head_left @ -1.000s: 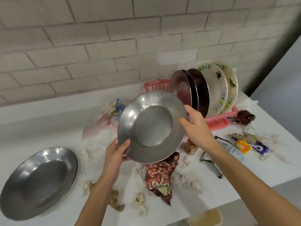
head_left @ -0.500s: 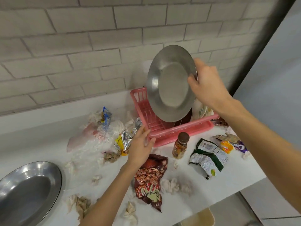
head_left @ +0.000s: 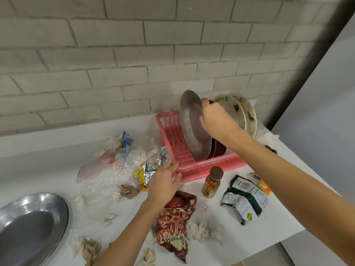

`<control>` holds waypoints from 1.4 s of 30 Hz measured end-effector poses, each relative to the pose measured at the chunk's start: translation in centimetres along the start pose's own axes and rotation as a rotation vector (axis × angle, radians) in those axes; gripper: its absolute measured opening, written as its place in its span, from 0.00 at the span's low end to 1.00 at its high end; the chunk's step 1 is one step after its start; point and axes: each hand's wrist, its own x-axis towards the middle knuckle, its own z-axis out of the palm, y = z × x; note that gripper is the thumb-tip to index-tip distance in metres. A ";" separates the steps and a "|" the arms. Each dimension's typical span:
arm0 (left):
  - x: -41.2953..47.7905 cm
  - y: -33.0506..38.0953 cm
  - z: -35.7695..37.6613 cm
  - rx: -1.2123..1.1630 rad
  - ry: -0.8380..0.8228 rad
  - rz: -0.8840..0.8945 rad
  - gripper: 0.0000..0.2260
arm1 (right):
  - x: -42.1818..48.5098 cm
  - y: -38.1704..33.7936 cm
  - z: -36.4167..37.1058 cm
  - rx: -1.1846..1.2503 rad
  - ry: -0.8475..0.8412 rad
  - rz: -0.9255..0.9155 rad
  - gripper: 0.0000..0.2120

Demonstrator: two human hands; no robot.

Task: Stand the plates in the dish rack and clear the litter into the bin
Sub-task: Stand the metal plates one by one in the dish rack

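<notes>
My right hand [head_left: 216, 120] grips the upper rim of a steel plate [head_left: 191, 127] that stands on edge inside the pink dish rack [head_left: 201, 166], its lower edge down among the slots. Behind it stand dark plates [head_left: 219, 149] and two white floral plates [head_left: 238, 110]. My left hand [head_left: 164, 182] rests against the rack's front left corner, fingers spread, holding nothing. Another steel plate [head_left: 28, 227] lies flat at the counter's left edge. Litter covers the counter: a red snack bag [head_left: 174, 225], a green packet [head_left: 244, 198], a foil wrapper [head_left: 151, 167] and crumpled tissues [head_left: 203, 230].
A small brown bottle [head_left: 212, 182] stands upright just in front of the rack. A clear plastic bag [head_left: 107, 169] lies left of the rack. A brick wall runs behind the white counter [head_left: 48, 150], whose front edge drops off at the lower right.
My right hand has lowered the steel plate from above the rack down into its slots, on edge. My left hand stayed at the rack's front left corner.
</notes>
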 end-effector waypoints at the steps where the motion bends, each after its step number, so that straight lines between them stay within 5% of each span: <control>1: 0.0 0.0 0.0 0.000 0.006 -0.001 0.20 | 0.2 -0.2 0.4 -0.018 -0.011 0.003 0.14; 22: 1.3 0.4 -1.6 0.238 -0.061 -0.022 0.17 | 1.7 -0.6 4.9 -0.195 -0.016 -0.002 0.19; 30: 1.2 0.4 -1.4 0.233 -0.060 -0.004 0.17 | 2.0 -0.2 3.0 -0.186 0.007 0.009 0.12; 42: 1.0 0.5 -1.3 0.180 -0.037 -0.028 0.18 | 2.3 -0.2 5.6 -0.188 -0.081 0.019 0.21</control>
